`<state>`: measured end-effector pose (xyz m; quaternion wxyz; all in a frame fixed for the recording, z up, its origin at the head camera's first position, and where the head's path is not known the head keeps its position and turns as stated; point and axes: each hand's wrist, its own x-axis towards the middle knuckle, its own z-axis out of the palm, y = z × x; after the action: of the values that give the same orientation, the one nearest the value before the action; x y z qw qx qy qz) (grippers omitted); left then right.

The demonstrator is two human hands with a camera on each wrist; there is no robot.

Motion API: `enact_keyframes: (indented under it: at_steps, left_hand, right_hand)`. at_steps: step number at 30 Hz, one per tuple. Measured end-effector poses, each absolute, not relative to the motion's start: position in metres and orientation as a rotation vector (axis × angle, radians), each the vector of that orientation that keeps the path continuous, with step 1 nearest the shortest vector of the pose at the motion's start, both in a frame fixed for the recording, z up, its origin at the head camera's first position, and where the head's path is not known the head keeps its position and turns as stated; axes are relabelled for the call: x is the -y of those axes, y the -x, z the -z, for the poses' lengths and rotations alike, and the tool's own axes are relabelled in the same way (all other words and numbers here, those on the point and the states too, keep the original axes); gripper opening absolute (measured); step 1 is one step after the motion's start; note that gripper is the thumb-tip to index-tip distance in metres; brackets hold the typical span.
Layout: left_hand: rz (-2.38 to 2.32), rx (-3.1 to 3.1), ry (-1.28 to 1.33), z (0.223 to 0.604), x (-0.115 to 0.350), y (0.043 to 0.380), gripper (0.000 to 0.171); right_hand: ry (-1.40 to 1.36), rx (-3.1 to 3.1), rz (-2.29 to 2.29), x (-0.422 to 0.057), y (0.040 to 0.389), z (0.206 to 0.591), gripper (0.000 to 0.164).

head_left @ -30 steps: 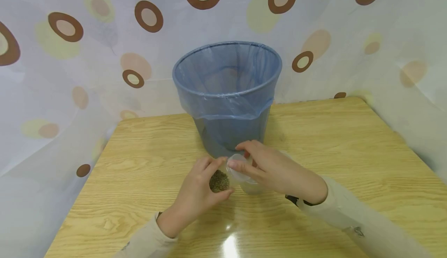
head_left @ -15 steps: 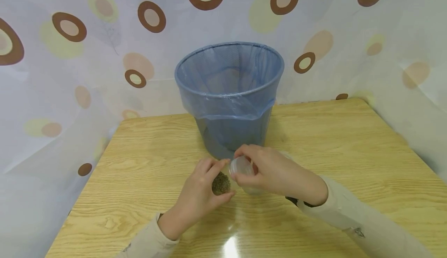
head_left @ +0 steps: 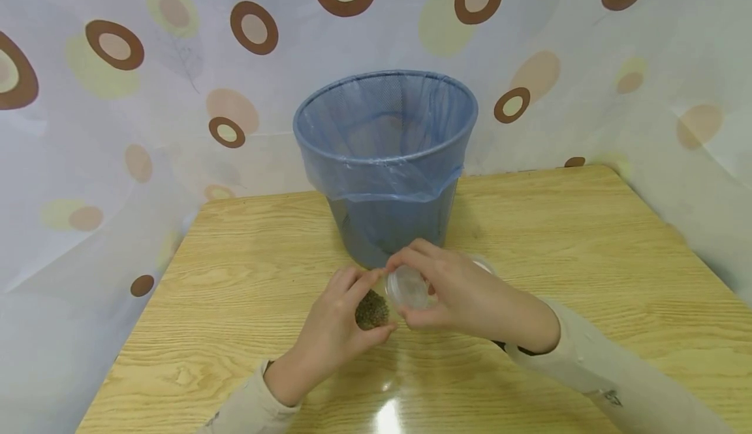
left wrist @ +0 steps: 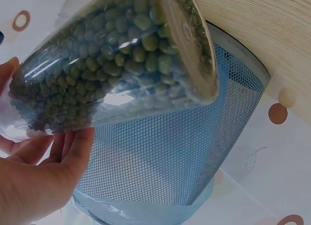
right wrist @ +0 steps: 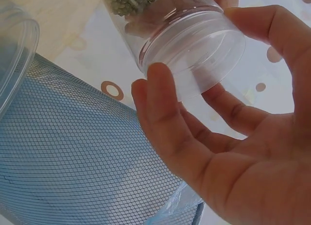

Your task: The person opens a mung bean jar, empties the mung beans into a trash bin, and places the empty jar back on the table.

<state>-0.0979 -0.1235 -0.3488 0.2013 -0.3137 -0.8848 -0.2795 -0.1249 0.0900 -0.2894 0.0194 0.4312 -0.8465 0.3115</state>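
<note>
Woodgrain table (head_left: pixel 564 245), spotted wall (head_left: pixel 376 46), blue bin (head_left: pixel 388 218) — left hand (head_left: pixel 329 326) gripping bean jar (left wrist: pixel 116 64), right hand (head_left: pixel 449 290) pinching clear lid (head_left: pixel 408 287).

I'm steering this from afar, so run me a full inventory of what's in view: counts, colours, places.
jar: 1, clear, held by the left hand in front of the bin
beans: too many to count, green, inside the jar
lid: 1, clear, at the jar's mouth, in the right hand's fingers
container: 1, clear, beyond the right hand, mostly hidden in the head view
bin: 1, blue-grey mesh, standing on the table
liner: 1, translucent blue, inside the bin, folded over its rim
table: 1, light wood, under the bin
backdrop: white with brown, peach and yellow rounds, behind and beside the table
sleeves: 2, cream, on both forearms
left hand: 1, on the jar
right hand: 1, on the lid
</note>
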Motion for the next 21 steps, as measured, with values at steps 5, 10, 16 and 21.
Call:
enact_keyframes:
  at_steps: [5, 10, 16, 21]
  left_hand:
    - [0.813, 2.488, 0.877, 0.3476, 0.1243, 0.0968, 0.070]
    - [0.869, 2.512, 0.884, 0.3473, 0.1255, 0.0956, 0.067]
    - [0.910, 2.521, 0.910, 0.3483, 0.1270, 0.0945, 0.065]
    - [0.903, 2.508, 0.926, 0.3483, 0.1275, 0.0947, 0.068]
  right_hand:
    - [-1.456, 2.542, -0.939, -0.0923, 0.1248, 0.2910, 0.042]
    - [-1.548, 2.454, -0.873, -0.0948, 0.1251, 0.2927, 0.045]
    - [-1.653, 2.370, -0.854, -0.0975, 0.1252, 0.2935, 0.052]
    - [-1.572, 2.460, -0.838, -0.0973, 0.1217, 0.2893, 0.066]
